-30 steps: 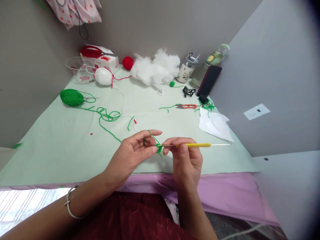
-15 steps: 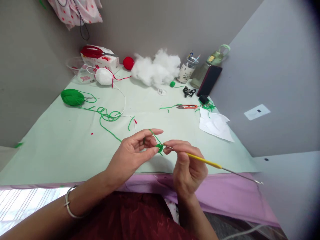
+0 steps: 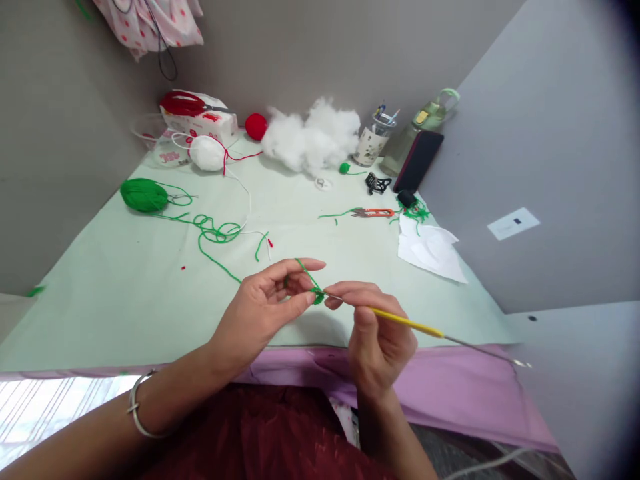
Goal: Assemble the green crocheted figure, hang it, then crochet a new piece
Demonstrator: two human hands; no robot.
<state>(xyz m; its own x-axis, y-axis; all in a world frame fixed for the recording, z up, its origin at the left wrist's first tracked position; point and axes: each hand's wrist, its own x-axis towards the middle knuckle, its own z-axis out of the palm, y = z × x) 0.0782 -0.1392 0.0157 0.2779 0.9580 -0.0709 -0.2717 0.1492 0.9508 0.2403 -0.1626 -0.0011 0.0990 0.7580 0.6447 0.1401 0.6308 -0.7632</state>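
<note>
Between thumb and fingers, my left hand [image 3: 270, 297] pinches a small green crochet piece [image 3: 319, 297]. Green yarn [image 3: 307, 272] passes over its raised index finger and down to the piece. My right hand [image 3: 377, 330] is closed around a crochet hook [image 3: 407, 321] with a yellow handle and metal ends. The hook's near tip meets the green stitches; its other end points out to the right. A strand runs from the left hand back across the table to a green yarn ball [image 3: 145, 195].
On the table [image 3: 125, 300] lie orange thread snips [image 3: 373, 213], white paper [image 3: 430, 250] and a black hair clip [image 3: 377, 183]. Behind are white stuffing [image 3: 310, 137], a white yarn ball [image 3: 207, 153], a red ball [image 3: 256, 127], red scissors [image 3: 185, 104], a pen cup [image 3: 371, 143], a phone [image 3: 419, 161] and a bottle [image 3: 407, 143].
The hook's tip has shifted slightly left into the green piece, and its far end has moved a little right. My left hand stays nearly in place, still pinching the piece.
</note>
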